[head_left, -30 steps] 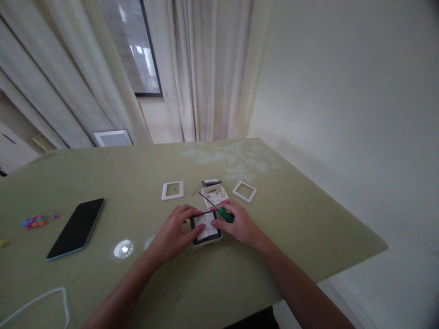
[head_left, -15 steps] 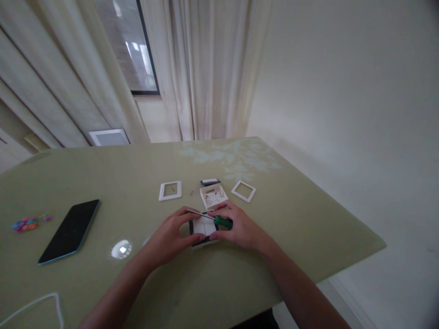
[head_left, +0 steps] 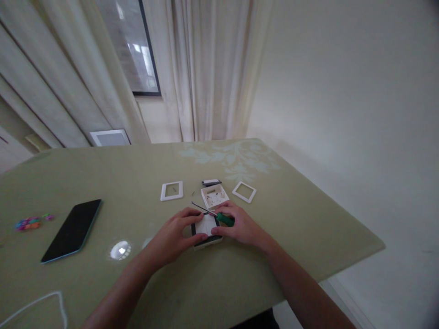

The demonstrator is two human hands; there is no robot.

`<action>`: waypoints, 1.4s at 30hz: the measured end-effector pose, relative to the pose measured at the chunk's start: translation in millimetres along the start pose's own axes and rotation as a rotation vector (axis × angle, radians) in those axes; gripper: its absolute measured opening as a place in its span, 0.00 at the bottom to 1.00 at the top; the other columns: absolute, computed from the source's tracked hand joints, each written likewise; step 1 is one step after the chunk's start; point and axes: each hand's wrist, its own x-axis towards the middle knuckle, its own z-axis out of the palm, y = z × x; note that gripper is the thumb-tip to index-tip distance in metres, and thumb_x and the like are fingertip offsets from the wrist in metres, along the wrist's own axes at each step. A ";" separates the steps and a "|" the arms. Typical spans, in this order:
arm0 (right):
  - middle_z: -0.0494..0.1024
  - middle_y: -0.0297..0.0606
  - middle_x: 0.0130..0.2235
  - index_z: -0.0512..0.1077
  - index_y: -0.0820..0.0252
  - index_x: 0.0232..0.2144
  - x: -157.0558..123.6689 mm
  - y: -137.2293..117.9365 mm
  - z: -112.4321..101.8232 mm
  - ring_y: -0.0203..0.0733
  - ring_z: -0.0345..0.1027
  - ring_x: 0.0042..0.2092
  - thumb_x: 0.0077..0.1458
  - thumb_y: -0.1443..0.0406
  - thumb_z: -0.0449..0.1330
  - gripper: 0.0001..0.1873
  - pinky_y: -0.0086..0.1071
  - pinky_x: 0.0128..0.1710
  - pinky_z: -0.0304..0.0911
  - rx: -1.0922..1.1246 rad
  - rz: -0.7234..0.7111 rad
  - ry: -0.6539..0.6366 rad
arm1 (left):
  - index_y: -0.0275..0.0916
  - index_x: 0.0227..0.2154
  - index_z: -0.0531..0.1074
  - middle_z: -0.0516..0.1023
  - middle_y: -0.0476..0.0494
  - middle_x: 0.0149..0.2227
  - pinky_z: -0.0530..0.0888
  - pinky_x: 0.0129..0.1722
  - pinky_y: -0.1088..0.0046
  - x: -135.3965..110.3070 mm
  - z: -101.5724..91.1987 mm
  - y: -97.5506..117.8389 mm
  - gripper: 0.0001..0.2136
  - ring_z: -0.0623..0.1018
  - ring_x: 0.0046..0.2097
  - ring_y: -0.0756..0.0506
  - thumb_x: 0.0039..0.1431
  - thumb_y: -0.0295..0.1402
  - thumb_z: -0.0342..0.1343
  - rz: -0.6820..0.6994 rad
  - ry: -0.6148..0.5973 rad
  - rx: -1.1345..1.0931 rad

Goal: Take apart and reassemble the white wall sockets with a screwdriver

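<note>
A white wall switch (head_left: 205,225) with a dark border sits on a white box on the table in front of me. My left hand (head_left: 176,232) grips its left side, fingertips at the far edge and thumb at the near edge. Tucked in my right hand (head_left: 243,225) is a screwdriver (head_left: 225,220) with a green handle, its shaft pointing left above the switch. That hand's fingers and thumb also touch the switch's right side. Just beyond stands an open white back box (head_left: 215,197), with a dark-edged switch piece (head_left: 211,183) behind it.
White square frames lie on both sides, one at left (head_left: 171,198) with a screw inside it and another at right (head_left: 241,196). Between left frame and box is a small screw (head_left: 193,193). Farther left are a dark tablet (head_left: 72,230), colourful small pieces (head_left: 29,223) and a white cable (head_left: 37,299).
The screwdriver's tip has lifted and swung away from my left fingers, toward the far side. Both hands stay on the switch; the view has shifted slightly.
</note>
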 end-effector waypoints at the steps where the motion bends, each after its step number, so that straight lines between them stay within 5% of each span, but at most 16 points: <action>1: 0.77 0.43 0.52 0.82 0.56 0.52 0.1 0.3 0.2 0.50 0.74 0.55 0.49 0.57 0.78 0.28 0.44 0.60 0.66 -0.003 0.001 0.003 | 0.45 0.54 0.81 0.79 0.40 0.58 0.75 0.63 0.54 0.4 0.1 0.3 0.19 0.80 0.58 0.36 0.62 0.43 0.68 0.000 0.006 0.001; 6: 0.77 0.43 0.52 0.82 0.57 0.50 0.4 1.9 0.7 0.50 0.74 0.54 0.50 0.55 0.77 0.26 0.44 0.60 0.66 -0.012 0.008 0.011 | 0.45 0.54 0.81 0.81 0.40 0.57 0.76 0.61 0.54 1.2 0.1 1.9 0.21 0.81 0.57 0.36 0.60 0.44 0.70 -0.010 0.027 0.007; 12: 0.78 0.41 0.51 0.82 0.56 0.49 -0.1 -1.4 0.2 0.49 0.74 0.53 0.52 0.55 0.76 0.23 0.43 0.59 0.67 -0.023 0.001 0.029 | 0.46 0.57 0.80 0.79 0.39 0.60 0.74 0.63 0.51 -2.5 -0.6 -4.2 0.18 0.79 0.60 0.37 0.69 0.43 0.60 0.033 0.036 -0.003; 25: 0.77 0.43 0.53 0.81 0.55 0.52 -3.0 -2.5 3.3 0.50 0.74 0.56 0.47 0.54 0.78 0.30 0.44 0.60 0.67 -0.001 0.028 0.021 | 0.48 0.53 0.82 0.81 0.42 0.54 0.76 0.59 0.53 -4.8 0.6 2.4 0.13 0.79 0.57 0.37 0.68 0.37 0.63 0.079 -0.002 0.186; 36: 0.77 0.43 0.53 0.82 0.57 0.49 1.0 2.7 8.3 0.49 0.74 0.53 0.45 0.54 0.79 0.29 0.43 0.59 0.67 0.003 0.061 0.052 | 0.46 0.50 0.82 0.83 0.43 0.50 0.77 0.56 0.60 0.2 -1.8 -8.0 0.13 0.82 0.52 0.40 0.64 0.40 0.66 0.048 0.040 -0.028; 42: 0.77 0.42 0.53 0.80 0.56 0.52 0.7 5.9 11.5 0.49 0.73 0.55 0.45 0.56 0.79 0.32 0.44 0.61 0.64 0.025 0.015 0.060 | 0.46 0.50 0.82 0.82 0.43 0.49 0.78 0.54 0.61 0.1 -5.1 1.8 0.13 0.82 0.51 0.40 0.64 0.40 0.65 0.044 0.045 0.037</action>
